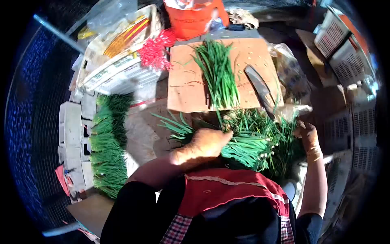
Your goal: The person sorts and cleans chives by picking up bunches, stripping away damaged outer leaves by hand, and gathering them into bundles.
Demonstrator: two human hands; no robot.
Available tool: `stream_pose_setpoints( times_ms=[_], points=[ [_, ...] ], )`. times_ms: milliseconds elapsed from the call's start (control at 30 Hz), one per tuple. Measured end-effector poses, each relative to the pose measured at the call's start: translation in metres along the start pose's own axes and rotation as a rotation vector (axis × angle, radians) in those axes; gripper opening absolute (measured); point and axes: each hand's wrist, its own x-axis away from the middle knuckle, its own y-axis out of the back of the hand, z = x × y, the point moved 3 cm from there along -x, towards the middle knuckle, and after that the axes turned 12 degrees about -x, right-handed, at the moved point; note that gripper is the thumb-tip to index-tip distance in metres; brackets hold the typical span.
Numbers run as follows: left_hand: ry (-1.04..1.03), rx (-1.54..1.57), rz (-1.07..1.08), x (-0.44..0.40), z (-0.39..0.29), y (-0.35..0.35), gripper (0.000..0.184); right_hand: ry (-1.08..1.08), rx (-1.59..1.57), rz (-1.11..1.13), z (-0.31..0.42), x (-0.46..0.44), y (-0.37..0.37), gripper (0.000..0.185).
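My left hand (205, 144) is closed around a bunch of garlic chives (248, 148), held low in front of my red apron. Leaves stick out on its left side, and paler stem ends lie toward the right. At the right, my right hand (307, 136) has its fingers curled together beside loose, tangled green stalks (280, 130); whatever it pinches is too small to make out. Just beyond both hands, another chive bunch (217, 73) lies on a cardboard sheet (185, 91). A knife (258, 83) rests on the sheet to its right.
Rows of bundled chives (107, 150) stand on the left by white crates (70, 124). Red ties (156, 49) hang over a white box (122, 77). An orange bag (197, 20) is at the back. Slotted baskets (347, 61) and a plastic bag (290, 67) are on the right.
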Motion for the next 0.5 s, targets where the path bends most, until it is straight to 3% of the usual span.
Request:
stream_pose_setpoints(
  times_ms=[33, 100, 133, 200, 267, 333, 367, 433, 467, 500],
  points=[
    [0.010, -0.073, -0.166, 0.018, -0.003, -0.001, 0.057, -0.037, -0.003, -0.043, -0.014, 0.018, 0.012, 0.019],
    [0.033, -0.126, -0.258, 0.042, -0.012, 0.015, 0.061, -0.070, 0.032, -0.072, -0.044, 0.048, 0.033, 0.024],
    [0.031, -0.149, -0.328, 0.047, -0.011, 0.023, 0.063, 0.133, -0.195, 0.032, -0.071, 0.042, 0.034, 0.037],
    [0.045, -0.164, -0.282, 0.065, -0.020, 0.042, 0.052, 0.296, -0.157, 0.197, -0.011, 0.090, -0.014, 0.053],
    [0.056, -0.197, -0.336, 0.077, -0.028, 0.043, 0.052, 0.343, -0.320, 0.348, 0.014, 0.118, -0.043, 0.059],
    [0.060, -0.248, -0.337, 0.087, -0.039, 0.043, 0.051, 0.606, -0.093, 0.402, 0.039, 0.140, -0.061, 0.065],
    [0.103, -0.278, -0.275, 0.088, -0.041, 0.037, 0.066, 0.676, -0.018, 0.438, 0.052, 0.151, -0.071, 0.064],
    [0.077, -0.326, -0.321, 0.095, -0.052, 0.040, 0.061, 0.719, 0.196, 0.505, 0.088, 0.181, -0.090, 0.056],
    [0.067, -0.343, -0.343, 0.098, -0.057, 0.041, 0.060, 0.593, 0.099, 0.498, 0.091, 0.188, -0.103, 0.043],
    [0.064, -0.360, -0.364, 0.101, -0.060, 0.042, 0.060, 0.572, 0.395, 0.493, 0.093, 0.190, -0.107, 0.036]
  ],
)
